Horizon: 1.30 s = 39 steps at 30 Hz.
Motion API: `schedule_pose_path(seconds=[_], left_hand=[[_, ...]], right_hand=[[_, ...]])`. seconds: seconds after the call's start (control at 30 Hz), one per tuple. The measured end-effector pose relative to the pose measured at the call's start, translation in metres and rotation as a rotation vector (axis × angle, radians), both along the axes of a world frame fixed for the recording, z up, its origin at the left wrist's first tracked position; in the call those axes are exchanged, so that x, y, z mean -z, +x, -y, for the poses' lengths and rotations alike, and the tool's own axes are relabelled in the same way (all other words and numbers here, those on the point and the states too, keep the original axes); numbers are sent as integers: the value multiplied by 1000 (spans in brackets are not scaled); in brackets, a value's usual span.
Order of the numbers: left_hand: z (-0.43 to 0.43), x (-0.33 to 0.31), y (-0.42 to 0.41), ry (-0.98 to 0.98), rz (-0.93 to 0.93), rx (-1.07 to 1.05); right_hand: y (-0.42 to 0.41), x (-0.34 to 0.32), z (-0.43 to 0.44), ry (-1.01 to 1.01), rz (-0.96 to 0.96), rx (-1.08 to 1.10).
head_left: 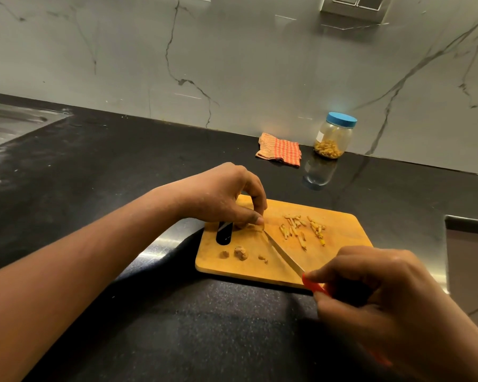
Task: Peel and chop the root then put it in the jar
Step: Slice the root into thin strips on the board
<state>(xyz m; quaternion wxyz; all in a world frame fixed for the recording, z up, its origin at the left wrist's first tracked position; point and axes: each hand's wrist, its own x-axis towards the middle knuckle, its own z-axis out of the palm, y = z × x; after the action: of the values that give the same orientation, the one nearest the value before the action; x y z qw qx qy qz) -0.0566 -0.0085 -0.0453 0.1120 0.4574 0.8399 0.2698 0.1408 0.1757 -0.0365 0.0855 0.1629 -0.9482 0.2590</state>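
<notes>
Here the left hand (221,199) was curled down over the far left part of the cutting board (342,235), its thumb and fingertips pinching a small brown root piece (246,225) against the wood; most of that piece was hidden beneath the fingers. The right hand (384,296) was clenched round the red handle of a knife (283,256) at the board's near right corner. The blade slanted across the board, with its tip right at the left hand's fingertips and the root piece. Whether the edge was in the root could not be told.

To the right of the blade lay the chopped strips (301,230), pale yellow and scattered loosely. On the near side of the blade sat a few brown scraps (240,253). The board had a dark slot near its left end.

The board rested on a black speckled surface (122,188). Well beyond it, against the marble wall (232,64), stood the jar (333,142), upright, with its blue lid (342,119) on and yellow pieces in its bottom. Just left of the jar lay a crumpled orange checked cloth (279,150). A steel sink (9,125) showed at the far left.
</notes>
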Motion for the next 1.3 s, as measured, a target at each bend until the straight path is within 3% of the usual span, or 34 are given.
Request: schedule_pose_path(seconds=[0.2, 0.33, 0.5, 0.63, 1.03, 1.3], left_hand=[[-2, 4, -1, -37, -31, -7], [-3, 4, 0, -42, -44, -10], [-3, 5, -1, -50, -61, -2], [-2, 5, -1, -53, -75, 0], [-1, 3, 0, -54, -40, 20], [-1, 2, 2, -46, -14, 21]], right_hand=[[4, 0, -1, 91, 22, -26], [7, -5, 2, 263, 23, -103], [19, -4, 10, 369, -96, -141], [23, -9, 9, 355, -132, -131], [-5, 0, -5, 296, 27, -18], [-18, 1, -9, 52, 12, 107]])
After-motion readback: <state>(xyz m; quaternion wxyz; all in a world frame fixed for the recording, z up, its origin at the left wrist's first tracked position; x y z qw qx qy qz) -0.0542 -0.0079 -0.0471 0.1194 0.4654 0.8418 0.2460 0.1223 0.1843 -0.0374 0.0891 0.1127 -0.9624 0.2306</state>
